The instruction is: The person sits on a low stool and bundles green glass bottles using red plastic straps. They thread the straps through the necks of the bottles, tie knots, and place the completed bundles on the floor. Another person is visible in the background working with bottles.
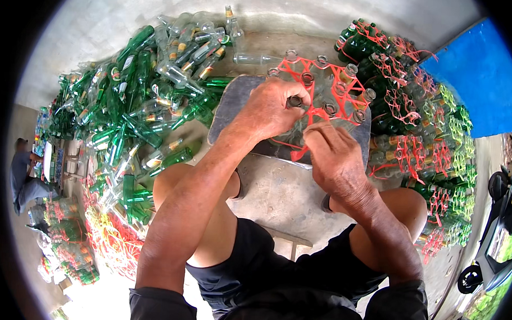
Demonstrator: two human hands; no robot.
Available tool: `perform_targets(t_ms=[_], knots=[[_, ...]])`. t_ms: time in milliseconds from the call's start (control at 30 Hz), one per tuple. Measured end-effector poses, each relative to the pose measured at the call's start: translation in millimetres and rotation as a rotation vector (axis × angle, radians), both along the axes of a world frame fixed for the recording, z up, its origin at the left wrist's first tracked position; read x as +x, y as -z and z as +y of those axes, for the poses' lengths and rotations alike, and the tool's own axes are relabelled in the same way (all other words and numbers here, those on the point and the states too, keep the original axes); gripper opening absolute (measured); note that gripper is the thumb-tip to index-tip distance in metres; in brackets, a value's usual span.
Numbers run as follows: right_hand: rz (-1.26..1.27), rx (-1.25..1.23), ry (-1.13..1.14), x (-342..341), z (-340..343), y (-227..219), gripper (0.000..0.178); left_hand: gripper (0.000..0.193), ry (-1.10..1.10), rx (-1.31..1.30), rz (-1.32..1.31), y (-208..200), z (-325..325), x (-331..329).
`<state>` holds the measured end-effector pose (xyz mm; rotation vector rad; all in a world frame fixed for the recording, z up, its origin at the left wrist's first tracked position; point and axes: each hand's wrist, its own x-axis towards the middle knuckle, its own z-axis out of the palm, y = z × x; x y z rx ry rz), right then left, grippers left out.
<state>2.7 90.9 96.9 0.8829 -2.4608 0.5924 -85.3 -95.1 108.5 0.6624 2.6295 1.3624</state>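
A cluster of clear glass bottles [350,70] stands upright on a small dark-topped table [234,100] in front of me. Red plastic strapping [341,101] zigzags between their necks. My left hand [271,108] is closed round the neck of a near-left bottle [294,101], its fingertips against the strapping. Close beside it, my right hand [336,154] pinches the red strap at the near side of the cluster. A loose red end [297,155] hangs below its fingers. My hands partly hide the nearest bottles.
Loose green and clear bottles [128,93] are heaped at left, with a tangle of red strapping [112,237] below. Strapped bottle bundles [407,103] are stacked at right, near a blue panel [467,77] and a motorbike [496,236]. Another person [27,172] sits far left.
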Motion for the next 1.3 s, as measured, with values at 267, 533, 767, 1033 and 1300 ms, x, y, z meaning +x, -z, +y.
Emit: perform_targets(t_ms=[267,533,767,1033,1300], knots=[[-0.032,-0.024,-0.028,4,-7,13,0.034,0.022,0.004,-0.050,0.043,7,-1,-3],[-0.067,0.006,0.018,5,-8,15,0.027,0.022,-0.057,-0.074,0.009,6,0,0],[-0.011,-0.043,0.063,7,-3,13,0.022,0.023,0.013,-0.064,0.031,12,6,-6],[-0.015,-0.029,0.118,26,2,8,0.025,0.027,0.085,-0.048,0.081,8,8,-5],[-0.135,-0.100,0.100,51,2,-14,0.025,0.026,0.041,-0.075,-0.041,-19,19,11]])
